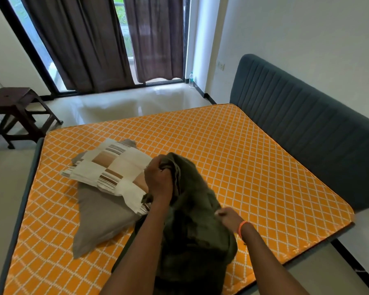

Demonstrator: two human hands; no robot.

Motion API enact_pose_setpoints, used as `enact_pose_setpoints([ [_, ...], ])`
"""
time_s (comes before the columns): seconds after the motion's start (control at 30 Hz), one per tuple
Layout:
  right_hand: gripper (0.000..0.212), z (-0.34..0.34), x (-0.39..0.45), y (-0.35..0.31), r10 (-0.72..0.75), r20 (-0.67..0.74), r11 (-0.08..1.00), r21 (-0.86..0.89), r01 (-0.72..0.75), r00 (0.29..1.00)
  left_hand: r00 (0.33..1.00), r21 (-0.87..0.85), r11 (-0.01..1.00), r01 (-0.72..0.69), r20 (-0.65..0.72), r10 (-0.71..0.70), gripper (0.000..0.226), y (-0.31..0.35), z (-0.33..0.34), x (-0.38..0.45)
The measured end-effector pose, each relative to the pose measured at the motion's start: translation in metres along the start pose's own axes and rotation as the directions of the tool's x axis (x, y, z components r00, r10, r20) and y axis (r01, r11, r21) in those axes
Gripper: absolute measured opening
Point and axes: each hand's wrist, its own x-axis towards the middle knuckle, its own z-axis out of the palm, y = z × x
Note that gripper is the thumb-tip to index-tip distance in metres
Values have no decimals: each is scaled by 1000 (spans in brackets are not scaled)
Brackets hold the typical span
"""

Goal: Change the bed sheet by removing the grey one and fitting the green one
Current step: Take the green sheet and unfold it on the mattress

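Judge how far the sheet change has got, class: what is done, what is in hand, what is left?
Done: the mattress lies bare, with no grey sheet on it. In hand: the left hand and right hand both grip the bunched green sheet over the near edge. Left: spreading it and fitting it round the corners. The pillows lying on the mattress probably need moving first.
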Motion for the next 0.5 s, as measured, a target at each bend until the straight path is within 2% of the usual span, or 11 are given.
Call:
enact_pose_setpoints([
  [0.03, 4, 8, 5, 18, 54, 17, 986, -160, -50, 998, 1000, 22, 1000, 3, 21, -3, 23, -5, -1, -4],
  [0.07, 10, 17, 0, 20, 91, 0, 971, -222, -89, 996, 1000, 51, 998, 25, 13, -25, 22, -5, -1, -8],
  [0.1, 15, 25, -3, 16, 31, -44, 976, -216, -40, 999, 1000, 56, 998, 29, -2, -29, 23, -7, 0, -11],
  [0.23, 29, 29, -13, -32, -266, -227, 964, -55, 261, 937, 999, 103, 994, 32, -4, -31, 16, -12, 2, -20],
  [0.33, 37, 30, -25, -72, -463, -332, 853, 84, 515, 822, 998, 88, 995, 37, 45, -41, 16, -4, 3, -23],
  [0.37, 42, 30, -28, -84, -498, -357, 814, 122, 569, 790, 998, 96, 995, 38, 49, -43, 15, -2, 4, -23],
  [0.43, 46, 28, -27, -97, -517, -372, 772, 185, 608, 771, 998, 109, 993, 37, 53, -43, 14, 4, 5, -23],
  [0.5, 34, 27, -25, -104, -516, -401, 750, 215, 626, 757, 997, 96, 995, 41, 54, -46, 14, 8, 3, -22],
])
